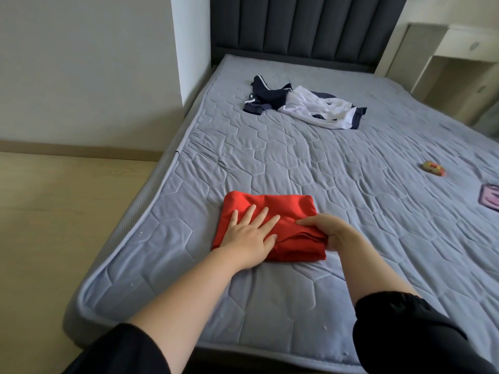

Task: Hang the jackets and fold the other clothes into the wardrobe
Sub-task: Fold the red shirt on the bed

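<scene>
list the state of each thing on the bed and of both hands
red garment: folded into a rectangle, lying on the mattress
left hand: flat, fingers straight, pressing on the red garment
right hand: pinching the red garment's right edge
navy and white garment: unfolded, crumpled, near the headboard
small toy: lying loose on the mattress

Left hand (249,234) flattens folded red garment (270,225) on mattress (297,163); right hand (326,232) pinches its edge
</scene>
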`<state>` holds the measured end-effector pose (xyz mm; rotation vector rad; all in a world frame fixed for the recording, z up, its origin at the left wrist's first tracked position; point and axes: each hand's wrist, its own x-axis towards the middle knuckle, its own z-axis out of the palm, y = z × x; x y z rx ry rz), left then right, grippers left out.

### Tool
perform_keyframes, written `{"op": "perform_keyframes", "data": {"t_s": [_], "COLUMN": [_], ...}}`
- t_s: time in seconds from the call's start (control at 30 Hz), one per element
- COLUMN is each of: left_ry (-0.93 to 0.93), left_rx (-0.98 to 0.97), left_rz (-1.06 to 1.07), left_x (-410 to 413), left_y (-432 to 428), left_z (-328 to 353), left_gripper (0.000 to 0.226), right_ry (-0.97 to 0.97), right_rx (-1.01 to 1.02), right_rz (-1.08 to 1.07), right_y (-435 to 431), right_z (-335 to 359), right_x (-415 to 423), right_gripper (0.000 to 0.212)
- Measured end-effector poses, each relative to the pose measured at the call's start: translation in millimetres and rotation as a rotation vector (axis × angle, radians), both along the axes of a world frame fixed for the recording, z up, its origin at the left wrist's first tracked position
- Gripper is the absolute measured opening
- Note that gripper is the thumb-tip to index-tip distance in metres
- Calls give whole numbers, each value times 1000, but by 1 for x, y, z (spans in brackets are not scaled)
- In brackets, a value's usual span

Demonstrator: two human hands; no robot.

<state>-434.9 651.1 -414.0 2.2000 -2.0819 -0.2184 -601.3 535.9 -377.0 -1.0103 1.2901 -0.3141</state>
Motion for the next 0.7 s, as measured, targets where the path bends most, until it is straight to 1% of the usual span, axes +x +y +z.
{"op": "perform_keyframes", "data": {"t_s": [0.07, 0.1, 0.13, 0.17, 0.23, 0.27, 0.33, 0.37, 0.4, 0.43, 0.47, 0.5, 0.53, 0.57, 0.6, 0.63, 0.67, 0.7], "left_ry": [83, 151, 260, 406, 769, 1008, 1568, 1790, 1921, 1963, 1957, 1921, 1878, 1836, 1780, 1732, 1686, 1613], "left_rx": [-46, -78, -118, -163, -252, -273, -238, -209, -168, -109, -47, 11, 34, 24, 11, 17, 32, 46], "left_rz": [18, 33, 49, 67, 118, 167, 299, 360, 405, 418, 418, 428, 460, 510, 584, 650, 680, 681], "left_x": [5, 9, 14, 20, 31, 39, 57, 68, 80, 91, 102, 110, 118, 125, 132, 137, 142, 148], "left_y": [0, -1, -2, -4, -5, -5, -1, 2, 4, 9, 15, 21, 26, 30, 32, 34, 36, 36], "left_z": [6, 12, 19, 27, 44, 52, 67, 68, 68, 67, 61, 55, 48, 45, 42, 41, 40, 37], "left_gripper": [54, 53, 53, 52, 48, 46, 44, 43, 43, 45, 49, 55, 60, 63, 68, 72, 68, 57], "right_ry": [-11, -19, -22, -10, 84, 149, 283, 348, 392, 398, 376, 326, 252, 170, 102, 63, 54, 85], "right_rx": [-91, -170, -266, -377, -684, -881, -1248, -1375, -1444, -1446, -1381, -1249, -1075, -905, -793, -752, -749, -740], "right_rz": [-12, -17, -24, -30, -20, 12, 126, 209, 309, 423, 551, 687, 807, 881, 885, 812, 684, 536], "right_y": [1, 1, 1, 1, 5, 9, 23, 33, 41, 48, 52, 55, 57, 56, 53, 48, 40, 32], "right_z": [17, 28, 41, 56, 86, 100, 120, 126, 129, 130, 129, 126, 122, 117, 110, 102, 94, 86], "right_x": [7, 11, 16, 22, 33, 40, 51, 57, 62, 67, 71, 74, 75, 76, 77, 78, 79, 79], "right_gripper": [30, 31, 32, 32, 24, 17, 14, 17, 20, 24, 26, 26, 26, 25, 21, 17, 17, 20]}}
